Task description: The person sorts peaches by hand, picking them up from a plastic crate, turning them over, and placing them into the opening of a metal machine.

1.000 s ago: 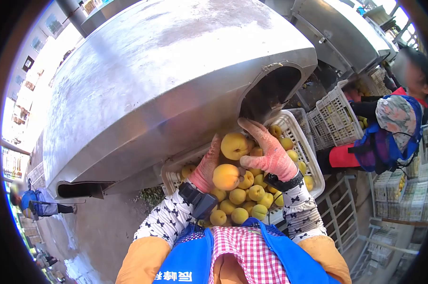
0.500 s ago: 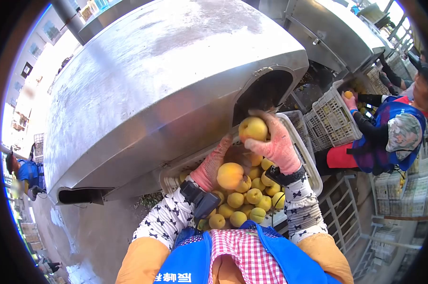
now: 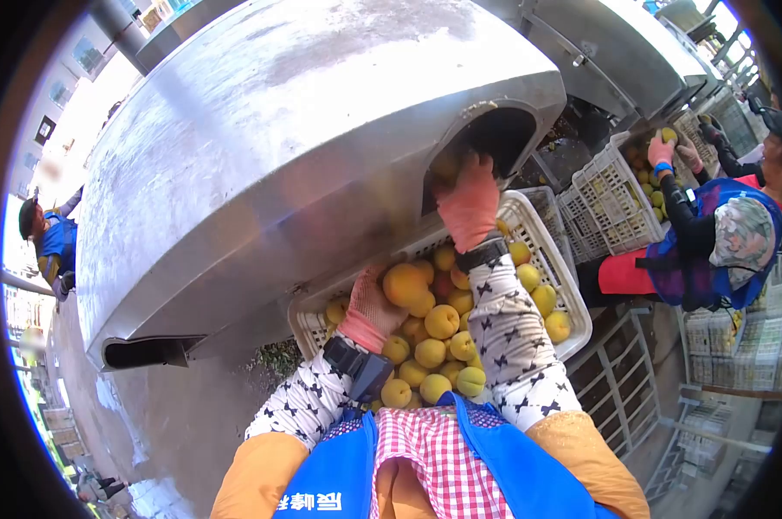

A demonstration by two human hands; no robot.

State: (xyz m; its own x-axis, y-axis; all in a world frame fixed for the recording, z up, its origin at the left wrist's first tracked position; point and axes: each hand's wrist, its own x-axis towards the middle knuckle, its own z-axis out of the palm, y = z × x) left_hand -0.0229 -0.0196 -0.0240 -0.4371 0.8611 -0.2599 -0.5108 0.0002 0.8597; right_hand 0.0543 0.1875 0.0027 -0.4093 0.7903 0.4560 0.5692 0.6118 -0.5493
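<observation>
My left hand [image 3: 370,304], in a pink knit glove, is closed around the side of a large yellow-orange peach [image 3: 405,285] just above the crate. My right hand [image 3: 469,204], gloved alike, reaches into the dark round opening [image 3: 512,138] of the metal machine. At its fingertips a peach [image 3: 446,166] shows dimly in the shadow. Many yellow peaches [image 3: 442,322], one greenish, fill the white plastic crate [image 3: 574,324] beneath both hands. Dark devices are strapped to both my wrists.
The large metal machine [image 3: 304,112] stands over the crate's far side. At the right, a co-worker [image 3: 711,225] holds a fruit above another white crate [image 3: 611,203] of fruit. Metal rails [image 3: 620,372] stand right of my crate. Another person [image 3: 53,238] is at the far left.
My right hand has moved up and away from above the crate, into the opening with its peach. My left hand, with its peach, has shifted slightly left. The co-worker's hand has risen with a fruit.
</observation>
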